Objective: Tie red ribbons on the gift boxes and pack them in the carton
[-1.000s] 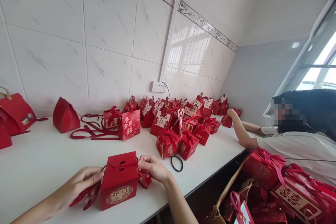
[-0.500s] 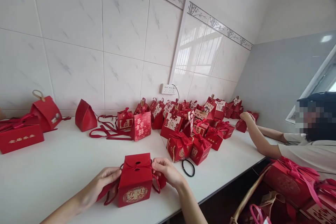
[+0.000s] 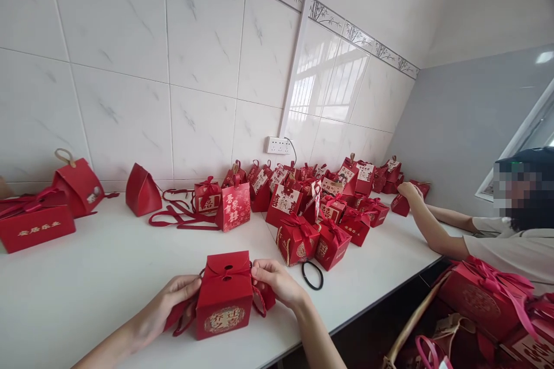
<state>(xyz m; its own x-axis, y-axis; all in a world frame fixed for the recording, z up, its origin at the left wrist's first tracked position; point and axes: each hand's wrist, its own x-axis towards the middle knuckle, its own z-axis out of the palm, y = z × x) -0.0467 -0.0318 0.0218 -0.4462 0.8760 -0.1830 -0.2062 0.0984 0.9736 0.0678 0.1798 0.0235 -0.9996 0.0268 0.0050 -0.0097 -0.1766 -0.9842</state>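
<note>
A red gift box (image 3: 224,295) with a gold emblem stands on the white counter (image 3: 86,277) right in front of me. My left hand (image 3: 169,302) presses its fingers against the box's left side, on the red ribbon there. My right hand (image 3: 277,280) is closed on the box's right side, pinching the red cord handle. Both hands hold the box upright.
Many small red gift boxes (image 3: 303,207) crowd the counter's back right. Loose red ribbons (image 3: 177,216) lie nearby, a black hair tie (image 3: 312,275) beside my right wrist. Larger red boxes (image 3: 37,222) sit at left. Another person's hand (image 3: 409,190) reaches a box at right; a basket of boxes (image 3: 480,305) is below.
The view swung left, bringing the red boxes at far left into sight. My hands stay on the box, which now sits closer to frame centre.
</note>
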